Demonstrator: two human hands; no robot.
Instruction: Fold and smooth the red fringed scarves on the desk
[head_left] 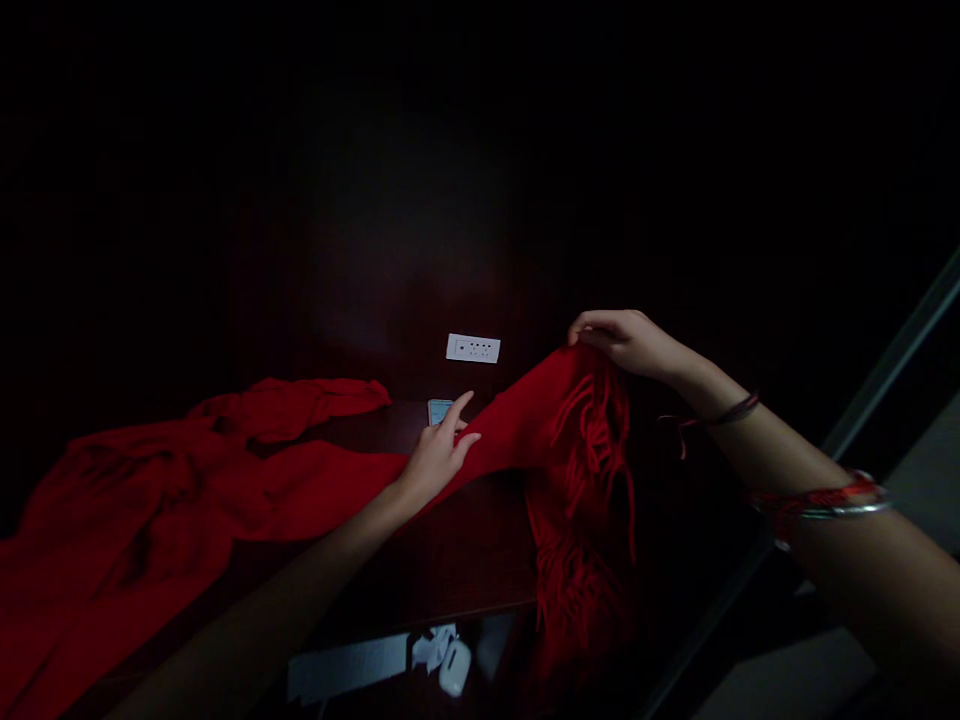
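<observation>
A creased red cloth (315, 490) is draped across a dark, smooth tabletop (465, 550), its stringy-fringed end (594, 425) pinched by the right hand (634, 340), its length touched by the left hand (433, 462), thumb and forefinger parted.

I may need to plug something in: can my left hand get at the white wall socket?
Probably yes: your left hand, at the red fringed cloth, has its fingers spread, and nothing visible blocks its way up to the white wall socket, though depth is hard to judge.
</observation>
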